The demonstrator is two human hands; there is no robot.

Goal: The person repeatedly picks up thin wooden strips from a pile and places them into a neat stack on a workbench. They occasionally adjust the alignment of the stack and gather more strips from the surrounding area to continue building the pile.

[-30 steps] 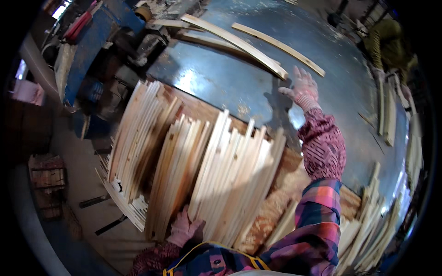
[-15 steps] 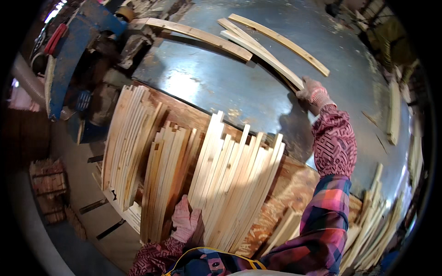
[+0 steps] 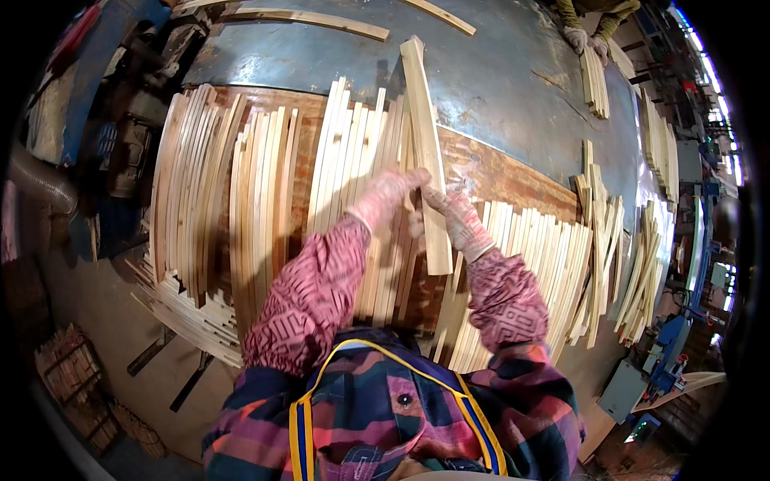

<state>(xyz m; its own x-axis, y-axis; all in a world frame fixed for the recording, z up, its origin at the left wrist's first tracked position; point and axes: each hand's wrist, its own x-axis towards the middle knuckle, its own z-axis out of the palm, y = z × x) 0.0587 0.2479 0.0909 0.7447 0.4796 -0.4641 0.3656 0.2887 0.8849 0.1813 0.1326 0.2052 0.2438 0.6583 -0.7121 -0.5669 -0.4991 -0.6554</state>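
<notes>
At the near side of the table [image 3: 513,76], a pale wood strip [image 3: 427,152] is held over the gap between two rows of stock.
The middle row [image 3: 341,152] stands to the left with uneven far ends, and the right row [image 3: 529,272] is packed side by side; if the strip were swung left, loose pieces could be knocked askew by its long far end. The strip is steeply angled, far end toward the table, so a tip or slip could be caused by a weak hold near one end. It appears to be grasped by the right hand [image 3: 459,216]; whether the left hand [image 3: 381,199], blurred at its left edge, is closed on it cannot be told. Gloved fingers could be pinched if it were lowered against a row.
</notes>
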